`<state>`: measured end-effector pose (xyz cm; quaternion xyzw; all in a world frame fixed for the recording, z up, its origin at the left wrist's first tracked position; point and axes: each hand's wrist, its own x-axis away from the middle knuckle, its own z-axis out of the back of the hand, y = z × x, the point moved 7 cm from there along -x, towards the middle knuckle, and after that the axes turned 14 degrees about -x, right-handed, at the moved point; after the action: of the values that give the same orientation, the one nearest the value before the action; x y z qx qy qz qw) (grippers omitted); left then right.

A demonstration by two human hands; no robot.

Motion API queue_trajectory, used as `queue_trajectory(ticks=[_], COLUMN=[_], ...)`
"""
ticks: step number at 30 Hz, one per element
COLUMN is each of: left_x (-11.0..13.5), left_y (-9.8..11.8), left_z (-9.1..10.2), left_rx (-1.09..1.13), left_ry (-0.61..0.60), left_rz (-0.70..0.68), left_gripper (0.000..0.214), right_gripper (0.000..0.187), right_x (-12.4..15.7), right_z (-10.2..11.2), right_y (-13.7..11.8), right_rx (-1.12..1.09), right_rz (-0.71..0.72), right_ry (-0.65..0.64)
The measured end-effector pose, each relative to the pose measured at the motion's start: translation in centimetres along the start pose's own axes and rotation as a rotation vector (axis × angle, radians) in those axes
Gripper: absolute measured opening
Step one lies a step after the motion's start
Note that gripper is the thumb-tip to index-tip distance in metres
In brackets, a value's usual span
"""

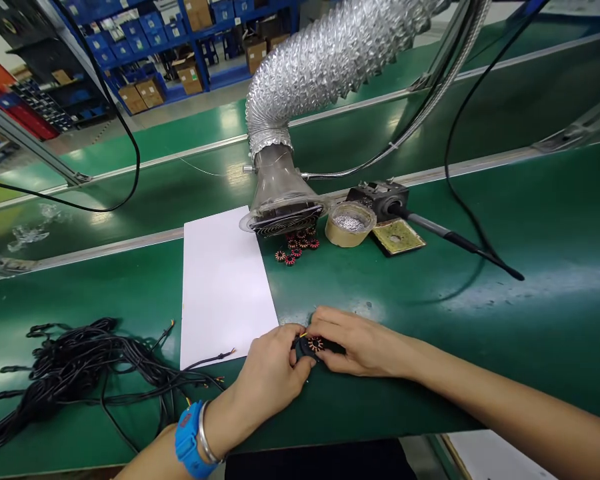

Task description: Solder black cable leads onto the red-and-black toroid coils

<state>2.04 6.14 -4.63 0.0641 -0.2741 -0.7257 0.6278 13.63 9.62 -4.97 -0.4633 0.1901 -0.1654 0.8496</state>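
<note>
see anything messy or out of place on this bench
Nothing looks damaged. The black cables at left lie in a tangled heap, and ring coils lie scattered loose under the extractor hood. The left hand and right hand pinch a black coil part.

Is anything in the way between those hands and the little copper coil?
Nothing visible. The left hand and right hand both grip the coil directly, over the green mat; the black cables and white sheet lie off to their left.

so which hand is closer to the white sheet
Left. The left hand sits just off the lower right corner of the white sheet; the right hand lies farther right.
</note>
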Motion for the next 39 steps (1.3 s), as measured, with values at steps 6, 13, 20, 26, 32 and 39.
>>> queue_trajectory(ticks=[6, 13, 20, 26, 32, 39], left_x=[0.0, 0.3, -0.1, -2.8, -9.6, -14.0], left_y=[0.0, -0.1, -0.6, -2.5, -3.5, -1.2], left_z=[0.6, -0.2, 0.3, 5.3, 6.6, 6.5], left_rx=[0.068, 0.385, 0.354, 0.33, 0.09, -0.103], left_ry=[-0.009, -0.198, -0.127, -0.074, 0.037, 0.149], left_rz=[0.027, 0.155, 0.159, 0.063, 0.058, -0.102], left_gripper=[0.025, 0.025, 0.032, 0.068, 0.075, 0.073], right_gripper=[0.027, 0.006, 0.007, 0.055, 0.088, 0.087], right_x=[0.3, 1.3, 1.2, -0.3, -4.2, -6.3], right_z=[0.9, 2.0, 3.5, 8.0, 9.0, 9.4], right_y=[0.0, -0.8, -0.9, 4.8, 9.6, 10.7], right_rx=[-0.103, -0.138, -0.1, -0.243, -0.379, -0.55], right_rz=[-0.028, 0.055, 0.028, -0.485, -0.544, -0.429], right_ry=[0.054, 0.257, 0.376, 0.612, 0.606, 0.637])
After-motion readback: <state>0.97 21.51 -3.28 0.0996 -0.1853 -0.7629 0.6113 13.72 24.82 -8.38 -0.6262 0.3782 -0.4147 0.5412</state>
